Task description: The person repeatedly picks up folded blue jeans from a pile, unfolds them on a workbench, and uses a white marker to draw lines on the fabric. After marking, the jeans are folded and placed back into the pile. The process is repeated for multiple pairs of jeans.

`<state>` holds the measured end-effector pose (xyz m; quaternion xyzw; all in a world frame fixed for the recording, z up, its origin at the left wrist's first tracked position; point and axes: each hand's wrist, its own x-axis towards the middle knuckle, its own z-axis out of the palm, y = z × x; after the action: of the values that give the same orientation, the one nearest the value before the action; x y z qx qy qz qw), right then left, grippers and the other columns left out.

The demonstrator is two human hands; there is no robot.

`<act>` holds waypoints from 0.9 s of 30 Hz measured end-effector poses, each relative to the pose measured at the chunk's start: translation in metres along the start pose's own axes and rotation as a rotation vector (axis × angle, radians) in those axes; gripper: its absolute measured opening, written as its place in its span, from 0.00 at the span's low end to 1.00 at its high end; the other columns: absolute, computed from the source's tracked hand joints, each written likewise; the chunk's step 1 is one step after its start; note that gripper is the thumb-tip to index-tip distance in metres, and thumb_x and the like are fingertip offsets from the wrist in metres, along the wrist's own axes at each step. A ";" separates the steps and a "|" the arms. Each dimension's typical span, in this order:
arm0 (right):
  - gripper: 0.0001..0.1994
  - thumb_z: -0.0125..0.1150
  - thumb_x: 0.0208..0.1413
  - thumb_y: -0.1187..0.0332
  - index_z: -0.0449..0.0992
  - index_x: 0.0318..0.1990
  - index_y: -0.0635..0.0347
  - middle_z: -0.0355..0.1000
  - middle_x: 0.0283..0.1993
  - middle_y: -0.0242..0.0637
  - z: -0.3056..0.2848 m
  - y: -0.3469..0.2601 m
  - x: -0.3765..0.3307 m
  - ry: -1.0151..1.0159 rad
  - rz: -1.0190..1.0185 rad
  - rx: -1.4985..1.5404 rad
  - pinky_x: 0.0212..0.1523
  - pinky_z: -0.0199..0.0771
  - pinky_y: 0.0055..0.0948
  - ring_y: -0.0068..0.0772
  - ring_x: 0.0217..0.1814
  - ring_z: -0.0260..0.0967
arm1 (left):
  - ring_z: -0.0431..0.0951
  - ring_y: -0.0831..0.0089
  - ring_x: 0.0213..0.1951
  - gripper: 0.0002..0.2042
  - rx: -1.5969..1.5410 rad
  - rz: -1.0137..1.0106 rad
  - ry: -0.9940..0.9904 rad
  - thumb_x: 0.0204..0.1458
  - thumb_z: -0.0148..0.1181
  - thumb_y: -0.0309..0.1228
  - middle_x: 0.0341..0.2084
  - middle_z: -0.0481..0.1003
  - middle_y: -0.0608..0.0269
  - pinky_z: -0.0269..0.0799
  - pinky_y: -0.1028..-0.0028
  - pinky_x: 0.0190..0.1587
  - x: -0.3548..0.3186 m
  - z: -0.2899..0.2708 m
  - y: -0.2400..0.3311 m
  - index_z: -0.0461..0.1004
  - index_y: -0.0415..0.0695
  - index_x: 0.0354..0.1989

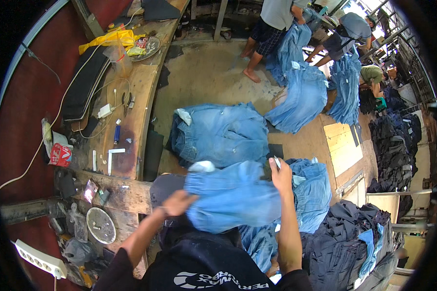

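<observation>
A light-blue denim garment (233, 196), smeared by motion, is spread over my lap. My left hand (178, 202) is closed on its left edge. At the garment's upper right is my right hand (281, 175), its fingers closed round a small slim tool (277, 162) with a silvery tip; its exact kind is not clear. Whether that hand also grips the cloth, I cannot tell. Just beyond lies a stack of blue denim pants (218, 136) with gathered waistbands. More blue pants (311, 194) are heaped beside my right forearm.
At the left runs a wooden bench (145, 92) with pliers (125, 103), a charger (105, 110) and a blue lighter (117, 133). Dark garments (344, 237) are piled at my right. Further denim stacks (301, 97) and several other people stand or bend at the far right.
</observation>
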<state>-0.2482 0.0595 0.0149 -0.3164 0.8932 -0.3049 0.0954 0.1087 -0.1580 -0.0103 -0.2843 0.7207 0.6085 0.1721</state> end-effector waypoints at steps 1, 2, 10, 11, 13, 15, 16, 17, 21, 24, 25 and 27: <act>0.17 0.57 0.68 0.57 0.80 0.43 0.64 0.79 0.38 0.54 0.005 -0.012 -0.015 0.090 0.035 -0.035 0.43 0.75 0.48 0.62 0.42 0.76 | 0.80 0.65 0.38 0.21 0.043 -0.012 0.094 0.68 0.51 0.45 0.36 0.82 0.52 0.75 0.61 0.47 -0.025 -0.034 -0.025 0.79 0.38 0.50; 0.16 0.58 0.68 0.58 0.80 0.43 0.64 0.79 0.39 0.53 0.010 -0.020 -0.031 0.203 -0.007 -0.039 0.44 0.75 0.47 0.60 0.43 0.77 | 0.81 0.67 0.41 0.18 -0.184 0.164 0.305 0.68 0.53 0.41 0.40 0.83 0.57 0.76 0.63 0.49 -0.047 -0.052 -0.046 0.77 0.38 0.54; 0.13 0.59 0.64 0.70 0.76 0.53 0.64 0.76 0.49 0.52 0.046 -0.015 -0.120 0.383 0.166 -0.406 0.46 0.74 0.48 0.59 0.49 0.73 | 0.80 0.61 0.47 0.28 -0.493 -0.097 0.535 0.68 0.53 0.50 0.44 0.82 0.50 0.72 0.62 0.54 -0.091 -0.032 -0.075 0.76 0.31 0.51; 0.13 0.58 0.64 0.70 0.76 0.53 0.64 0.76 0.49 0.53 0.049 -0.013 -0.123 0.424 0.126 -0.392 0.46 0.74 0.48 0.60 0.49 0.73 | 0.76 0.68 0.52 0.29 -0.470 -0.204 0.463 0.69 0.51 0.50 0.49 0.80 0.58 0.69 0.64 0.59 -0.097 -0.029 -0.072 0.75 0.30 0.55; 0.14 0.57 0.64 0.70 0.75 0.54 0.65 0.76 0.50 0.54 0.055 -0.011 -0.133 0.468 0.091 -0.354 0.48 0.73 0.49 0.62 0.50 0.73 | 0.81 0.54 0.45 0.25 -0.202 -0.109 0.545 0.68 0.52 0.48 0.40 0.81 0.42 0.72 0.57 0.51 -0.114 -0.034 -0.069 0.77 0.33 0.50; 0.14 0.56 0.65 0.71 0.74 0.55 0.65 0.76 0.51 0.55 0.060 -0.011 -0.141 0.429 0.150 -0.355 0.50 0.72 0.48 0.62 0.52 0.73 | 0.81 0.44 0.36 0.20 0.074 -0.069 0.655 0.67 0.55 0.45 0.32 0.79 0.37 0.74 0.54 0.41 -0.129 -0.059 -0.072 0.78 0.37 0.45; 0.14 0.55 0.65 0.71 0.73 0.56 0.65 0.76 0.51 0.55 0.061 -0.011 -0.146 0.400 0.178 -0.350 0.51 0.72 0.48 0.62 0.53 0.73 | 0.80 0.39 0.32 0.17 0.183 -0.097 0.772 0.65 0.57 0.43 0.28 0.78 0.36 0.74 0.52 0.35 -0.132 -0.074 -0.072 0.78 0.39 0.42; 0.14 0.55 0.65 0.70 0.73 0.56 0.64 0.76 0.52 0.55 0.064 -0.012 -0.149 0.398 0.177 -0.357 0.50 0.72 0.49 0.62 0.52 0.73 | 0.79 0.41 0.27 0.14 0.340 -0.173 0.795 0.63 0.60 0.41 0.22 0.77 0.43 0.73 0.53 0.30 -0.132 -0.087 -0.071 0.78 0.41 0.39; 0.15 0.55 0.66 0.65 0.72 0.56 0.61 0.77 0.49 0.54 0.065 -0.010 -0.152 0.454 0.146 -0.299 0.45 0.73 0.51 0.63 0.47 0.75 | 0.83 0.57 0.34 0.10 0.208 0.258 1.147 0.61 0.64 0.34 0.31 0.80 0.50 0.78 0.63 0.37 -0.118 -0.093 -0.029 0.78 0.39 0.42; 0.13 0.55 0.66 0.64 0.72 0.54 0.59 0.79 0.45 0.52 0.060 -0.007 -0.149 0.444 0.185 -0.320 0.43 0.74 0.53 0.62 0.44 0.76 | 0.84 0.68 0.38 0.08 -0.120 0.471 0.748 0.61 0.64 0.28 0.35 0.82 0.54 0.78 0.68 0.44 -0.119 -0.065 0.038 0.79 0.38 0.45; 0.13 0.56 0.65 0.64 0.72 0.53 0.58 0.79 0.43 0.53 0.056 -0.005 -0.148 0.409 0.214 -0.312 0.42 0.74 0.54 0.63 0.43 0.77 | 0.84 0.68 0.39 0.08 -0.170 0.559 0.589 0.61 0.63 0.27 0.35 0.82 0.55 0.78 0.68 0.45 -0.120 -0.050 0.065 0.79 0.38 0.45; 0.12 0.57 0.65 0.62 0.72 0.51 0.56 0.79 0.39 0.53 0.049 -0.002 -0.142 0.359 0.226 -0.259 0.41 0.73 0.55 0.64 0.41 0.77 | 0.83 0.71 0.42 0.07 -0.236 0.689 0.227 0.63 0.62 0.27 0.38 0.82 0.57 0.78 0.69 0.47 -0.128 -0.023 0.123 0.79 0.38 0.46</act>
<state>-0.1184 0.1236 -0.0262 -0.1647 0.9571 -0.2268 -0.0728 0.1344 -0.1429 0.1656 -0.1087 0.7136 0.6739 -0.1575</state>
